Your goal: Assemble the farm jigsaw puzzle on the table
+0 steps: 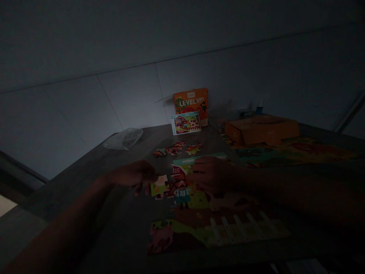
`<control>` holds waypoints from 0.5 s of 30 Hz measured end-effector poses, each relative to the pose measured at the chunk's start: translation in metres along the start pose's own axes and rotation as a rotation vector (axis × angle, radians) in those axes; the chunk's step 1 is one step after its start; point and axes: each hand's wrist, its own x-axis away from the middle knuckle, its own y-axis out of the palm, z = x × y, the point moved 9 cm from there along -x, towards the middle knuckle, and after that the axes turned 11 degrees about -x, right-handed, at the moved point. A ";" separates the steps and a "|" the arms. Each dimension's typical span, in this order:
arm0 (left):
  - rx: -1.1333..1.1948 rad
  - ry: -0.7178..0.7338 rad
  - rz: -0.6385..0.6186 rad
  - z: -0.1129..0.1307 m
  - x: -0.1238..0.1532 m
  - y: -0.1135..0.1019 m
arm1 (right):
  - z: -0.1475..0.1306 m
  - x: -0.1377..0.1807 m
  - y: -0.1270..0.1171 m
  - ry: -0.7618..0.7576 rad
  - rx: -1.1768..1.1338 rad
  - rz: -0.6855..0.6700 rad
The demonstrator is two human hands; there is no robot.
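A farm jigsaw puzzle (196,228), partly joined, lies on the dark table, showing a farmer, a red barn and a white fence. My left hand (135,176) is closed at its left side, pinching a puzzle piece (160,185) with green and pale patches. My right hand (213,174) lies over the upper part of the puzzle, fingers stretched out to the left and apart; it covers part of the picture. Beyond the hands are several loose puzzle pieces (174,148). The scene is very dim.
A picture card (186,123) leans against an upright orange box (192,99) at the back. A clear plastic bag (124,139) lies at the back left. To the right, another orange box (262,129) sits on a colourful finished puzzle (308,150). A pale wall stands behind.
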 end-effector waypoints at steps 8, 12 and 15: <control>-0.082 -0.063 -0.072 -0.030 0.014 -0.002 | 0.002 0.000 0.002 0.023 -0.024 -0.048; -0.169 -0.089 -0.088 -0.032 0.015 -0.001 | 0.003 0.000 0.003 0.035 -0.038 -0.048; -0.200 -0.115 -0.093 -0.031 0.011 0.000 | 0.004 0.001 0.004 0.028 -0.051 -0.047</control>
